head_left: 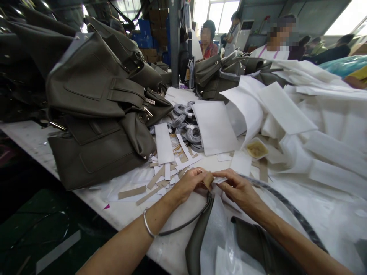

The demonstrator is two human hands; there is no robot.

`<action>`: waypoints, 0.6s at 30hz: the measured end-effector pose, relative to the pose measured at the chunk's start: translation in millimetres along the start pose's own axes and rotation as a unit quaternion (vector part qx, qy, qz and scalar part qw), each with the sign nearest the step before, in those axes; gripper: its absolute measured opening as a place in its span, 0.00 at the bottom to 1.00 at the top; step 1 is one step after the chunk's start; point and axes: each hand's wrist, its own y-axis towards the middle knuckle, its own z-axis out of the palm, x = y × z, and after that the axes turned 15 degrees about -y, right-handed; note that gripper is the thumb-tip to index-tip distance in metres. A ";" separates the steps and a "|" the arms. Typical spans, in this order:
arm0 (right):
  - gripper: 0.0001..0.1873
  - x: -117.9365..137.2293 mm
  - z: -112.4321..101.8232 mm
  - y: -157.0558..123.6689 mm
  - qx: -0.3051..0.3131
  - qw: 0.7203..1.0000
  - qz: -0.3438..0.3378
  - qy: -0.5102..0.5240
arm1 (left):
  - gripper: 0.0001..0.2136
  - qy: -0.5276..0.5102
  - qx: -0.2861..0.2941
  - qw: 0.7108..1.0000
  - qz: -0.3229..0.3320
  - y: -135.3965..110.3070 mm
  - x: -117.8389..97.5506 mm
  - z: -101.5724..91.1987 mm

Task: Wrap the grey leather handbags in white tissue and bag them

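Observation:
My left hand (191,184) and my right hand (239,190) meet over the white table (34,139), near its front edge. Both are closed in a pinch on a small tan strip of card or leather (208,179) with a white paper tab at its right end. A silver bangle sits on my left wrist. Just below my hands lies a grey-green handbag (258,244) with white wrapping (213,236) inside it and a thin strap (183,225) curving to the left.
A pile of grey-green handbags (97,114) fills the left of the table. Cut tan and white strips (164,168) litter the middle, beside tape rolls (190,131). White foam sheets (301,122) heap up on the right, with a small dish (257,149). Other people sit at the back.

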 end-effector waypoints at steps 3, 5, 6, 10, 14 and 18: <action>0.14 -1.2 -1.9 1.7 0.037 0.999 0.027 -0.005 | 0.25 -0.028 0.051 0.998 -0.022 -4.6 -7.4 -2.5; 0.13 -4.0 -3.3 3.5 0.038 0.999 0.022 -0.012 | 0.26 -0.029 0.087 0.995 -0.029 -6.2 -10.8 -5.0; 0.12 -5.4 -4.0 4.6 0.030 0.999 0.008 -0.020 | 0.26 -0.025 0.095 0.995 -0.026 -6.2 -11.3 -6.3; 0.13 -5.9 -5.9 8.4 0.010 0.998 -0.047 -0.035 | 0.25 -0.008 0.046 0.999 0.005 -1.8 -5.6 -8.6; 0.23 -2.5 -4.5 9.8 0.106 0.989 0.073 0.079 | 0.24 0.009 0.008 1.000 0.017 0.1 1.1 -2.9; 0.27 -2.1 -1.4 9.2 0.150 0.947 0.165 0.233 | 0.22 0.011 -0.003 1.000 0.013 -1.9 -0.7 2.3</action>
